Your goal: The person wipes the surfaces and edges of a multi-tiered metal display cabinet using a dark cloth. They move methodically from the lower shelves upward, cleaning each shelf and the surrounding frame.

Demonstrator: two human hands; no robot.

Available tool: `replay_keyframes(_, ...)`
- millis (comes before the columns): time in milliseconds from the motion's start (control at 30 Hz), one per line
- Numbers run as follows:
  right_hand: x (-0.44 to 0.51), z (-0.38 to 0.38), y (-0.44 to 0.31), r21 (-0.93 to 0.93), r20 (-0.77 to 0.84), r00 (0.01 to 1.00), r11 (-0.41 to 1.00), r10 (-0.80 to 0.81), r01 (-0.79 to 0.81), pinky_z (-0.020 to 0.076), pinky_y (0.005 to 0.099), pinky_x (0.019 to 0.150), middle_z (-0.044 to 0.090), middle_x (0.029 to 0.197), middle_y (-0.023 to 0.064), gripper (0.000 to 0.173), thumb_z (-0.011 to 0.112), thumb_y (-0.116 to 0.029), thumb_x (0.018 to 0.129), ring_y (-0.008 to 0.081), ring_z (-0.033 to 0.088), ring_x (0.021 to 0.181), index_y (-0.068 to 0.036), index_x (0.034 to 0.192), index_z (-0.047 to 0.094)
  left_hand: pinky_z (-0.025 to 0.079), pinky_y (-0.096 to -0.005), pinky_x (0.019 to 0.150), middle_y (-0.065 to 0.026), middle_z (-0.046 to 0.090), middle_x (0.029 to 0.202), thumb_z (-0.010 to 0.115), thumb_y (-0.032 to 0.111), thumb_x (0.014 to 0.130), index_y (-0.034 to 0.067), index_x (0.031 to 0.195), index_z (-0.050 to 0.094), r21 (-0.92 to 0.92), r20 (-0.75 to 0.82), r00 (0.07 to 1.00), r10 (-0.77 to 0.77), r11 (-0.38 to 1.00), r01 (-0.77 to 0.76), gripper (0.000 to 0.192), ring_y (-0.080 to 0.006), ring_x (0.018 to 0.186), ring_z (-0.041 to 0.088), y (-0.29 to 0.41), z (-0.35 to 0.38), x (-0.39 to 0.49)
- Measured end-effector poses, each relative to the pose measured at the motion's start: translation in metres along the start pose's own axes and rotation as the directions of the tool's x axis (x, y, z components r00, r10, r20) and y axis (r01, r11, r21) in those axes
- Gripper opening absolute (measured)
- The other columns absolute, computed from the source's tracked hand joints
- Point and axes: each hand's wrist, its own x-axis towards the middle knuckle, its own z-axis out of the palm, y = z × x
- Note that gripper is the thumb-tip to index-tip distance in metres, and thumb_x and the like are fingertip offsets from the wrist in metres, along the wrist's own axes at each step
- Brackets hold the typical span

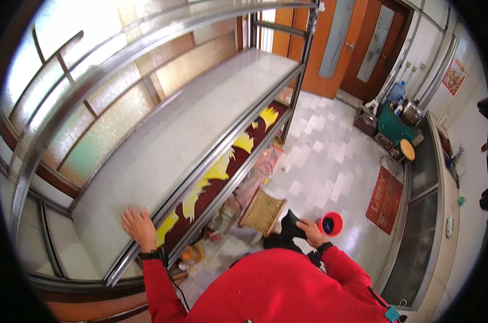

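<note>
My left hand [139, 228] lies with its fingers somewhat apart on the near end of a pale, glossy shelf panel [179, 137]. That panel sits in a metal shelving rack, just behind its front rail [228, 147]. Low on the right, my right hand [311, 232] grips a dark cloth [292, 223], which hangs close to my black trousers [282, 241]. Part of the cloth is hard to tell from the trousers. Beside that hand a red bucket [331, 224] stands on the floor, with something dark blue inside.
Under the panel runs a dark red lower shelf [211, 198] with yellow patches. A woven-top stool [263, 212] stands near the rack. A red mat [384, 200], a round wooden stool [407, 149] and a green cabinet [395, 124] line the right side. Wooden doors [329, 48] are at the back.
</note>
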Motion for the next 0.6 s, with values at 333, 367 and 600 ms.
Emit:
replay_keyframes(333, 0.029, -0.001, -0.010, 0.037, 0.037, 0.999, 0.998, 0.039, -0.040, 0.0566, 0.0354, 0.092, 0.072, 0.117, 0.0111, 0.038, 0.068, -0.018, 0.101, 0.0207, 0.070, 0.103, 0.005, 0.131, 0.063, 0.028, -0.0561, 0.121, -0.0200, 0.049, 0.151, 0.058, 0.034, 0.104, 0.000, 0.136, 0.058, -0.083, 0.025, 0.999, -0.049, 0.995, 0.051, 0.047, -0.0432, 0.145, 0.038, 0.006, -0.008, -0.003)
replay_keyframes(367, 0.031, -0.001, -0.010, 0.080, 0.034, 0.998, 0.996, 0.047, -0.049, 0.0565, 0.0344, 0.089, 0.072, 0.116, 0.0116, 0.038, 0.070, -0.018, 0.100, 0.0207, 0.071, 0.100, 0.006, 0.130, 0.065, 0.028, -0.0562, 0.121, -0.0200, 0.049, 0.151, 0.058, 0.034, 0.104, 0.000, 0.136, 0.058, -0.087, 0.013, 0.999, -0.047, 0.995, 0.048, 0.047, -0.0432, 0.145, 0.038, 0.006, -0.006, -0.003)
replay_keyframes(600, 0.044, -0.017, -0.025, 0.042, 0.024, 1.000, 0.999, 0.007, -0.008, 0.0572, 0.0371, 0.093, 0.073, 0.116, 0.0137, 0.038, 0.070, -0.014, 0.099, 0.0241, 0.071, 0.102, 0.008, 0.129, 0.064, 0.027, -0.0610, 0.120, -0.0203, 0.047, 0.152, 0.068, 0.025, 0.097, 0.000, 0.138, 0.054, -0.262, -0.154, 0.982, 0.107, 0.954, -0.145, 0.050, -0.0464, 0.146, 0.035, 0.026, -0.035, 0.010)
